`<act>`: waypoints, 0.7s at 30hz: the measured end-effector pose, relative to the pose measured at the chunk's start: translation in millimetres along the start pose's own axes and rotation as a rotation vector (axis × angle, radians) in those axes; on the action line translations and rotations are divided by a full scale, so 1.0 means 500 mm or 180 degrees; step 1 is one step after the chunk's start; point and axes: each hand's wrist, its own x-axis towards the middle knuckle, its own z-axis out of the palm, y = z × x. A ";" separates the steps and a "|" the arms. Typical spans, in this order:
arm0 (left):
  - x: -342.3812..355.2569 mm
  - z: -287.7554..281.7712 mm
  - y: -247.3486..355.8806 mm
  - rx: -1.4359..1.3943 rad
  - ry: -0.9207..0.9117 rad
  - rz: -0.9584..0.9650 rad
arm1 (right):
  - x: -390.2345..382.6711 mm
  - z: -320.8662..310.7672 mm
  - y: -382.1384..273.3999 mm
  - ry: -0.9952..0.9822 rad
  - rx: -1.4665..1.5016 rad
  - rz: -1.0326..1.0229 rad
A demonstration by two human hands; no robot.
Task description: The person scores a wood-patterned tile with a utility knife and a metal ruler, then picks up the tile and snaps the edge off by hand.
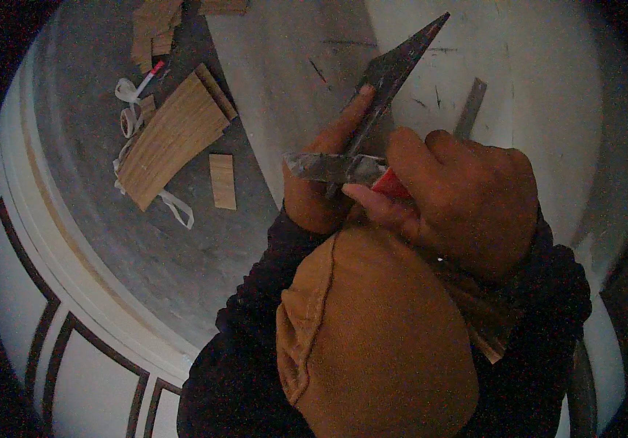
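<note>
My left hand [312, 186] is closed on a dark, flat, pointed piece [394, 77], its index finger lying along the surface. The piece tapers to a tip pointing away and to the right. In my right hand [467, 193] is a knife-like tool [332, 168] with a red handle and a broad, worn grey blade. The blade points left and crosses in front of the near end of the dark piece; whether they touch I cannot tell. My right fingers are wrapped round the handle and hide most of it. Beyond that hand, a grey metal strip [472, 106] with a hole near its end shows partly.
My bent knee [387, 336] in brown cloth is below my hands. Wood-look planks [175, 139], a small offcut [223, 181], white straps [179, 210] and a red-and-white marker-like stick [148, 79] lie on the grey floor at left. A white panelled wall [102, 379] curves along the lower left.
</note>
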 end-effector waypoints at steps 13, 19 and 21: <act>-0.007 -0.013 -0.021 0.0231 -0.0149 -0.0479 | 0.007 -0.028 -0.019 -0.0203 0.0036 0.0041; -0.008 -0.009 -0.033 -0.0141 -0.0081 -0.0289 | 0.013 -0.038 -0.027 -0.0310 0.0057 0.0332; 0.002 -0.014 -0.016 -0.0002 -0.0124 -0.0296 | 0.013 -0.042 -0.028 -0.0301 0.0124 0.0424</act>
